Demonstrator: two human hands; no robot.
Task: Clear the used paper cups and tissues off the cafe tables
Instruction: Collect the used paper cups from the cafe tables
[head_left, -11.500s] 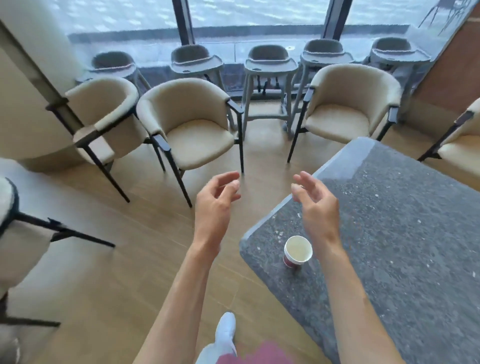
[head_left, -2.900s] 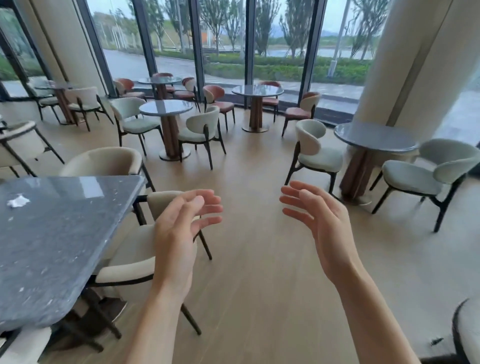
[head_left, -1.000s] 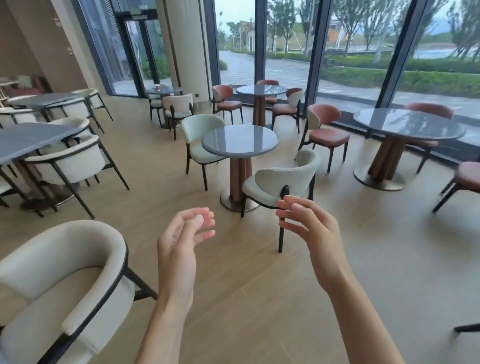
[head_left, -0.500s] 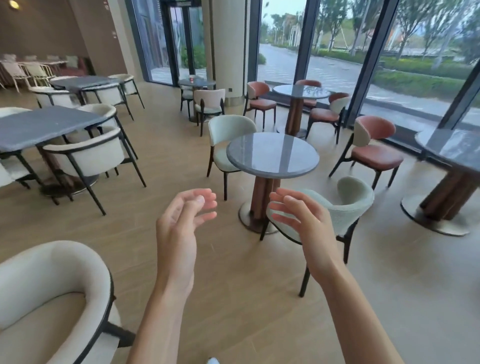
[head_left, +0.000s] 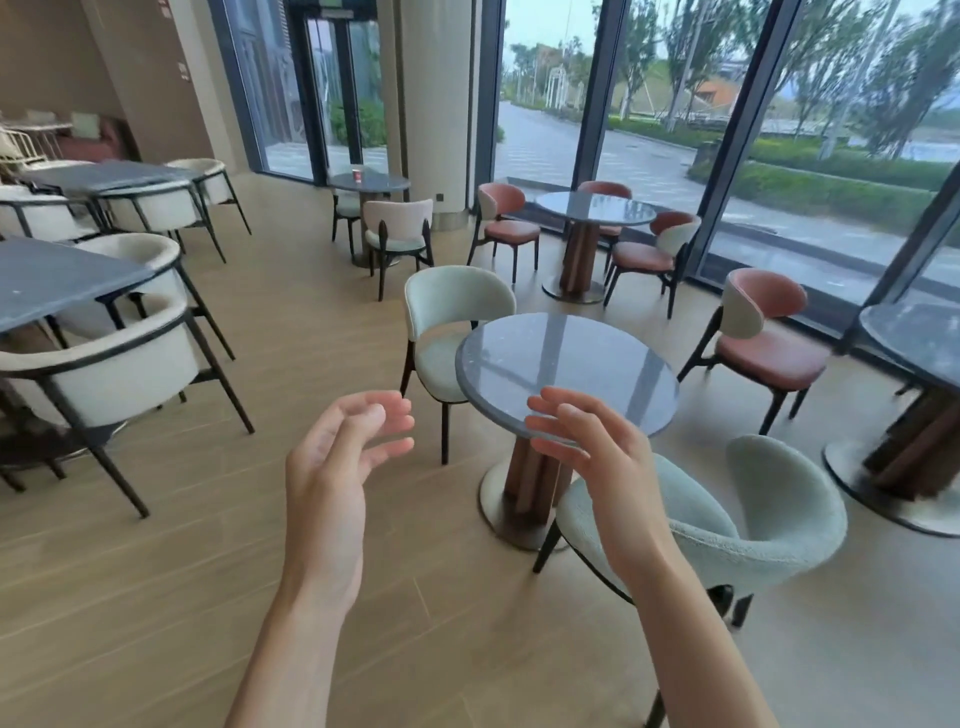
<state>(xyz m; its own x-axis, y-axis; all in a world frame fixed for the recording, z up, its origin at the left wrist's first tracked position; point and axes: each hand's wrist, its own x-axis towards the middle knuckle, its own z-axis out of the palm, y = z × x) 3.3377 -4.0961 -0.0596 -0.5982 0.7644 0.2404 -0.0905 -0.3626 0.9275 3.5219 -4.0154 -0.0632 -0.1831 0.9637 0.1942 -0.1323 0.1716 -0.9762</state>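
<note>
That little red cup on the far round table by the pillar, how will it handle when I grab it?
The red cup looks like a small paper cup, so probably light and easily crushed. It stands upright near the round table's edge, so a nudge could tip it. Whether liquid remains inside cannot be told from here.

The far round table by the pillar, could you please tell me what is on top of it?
A red paper cup stands on the far table; nothing else shows there.
</note>
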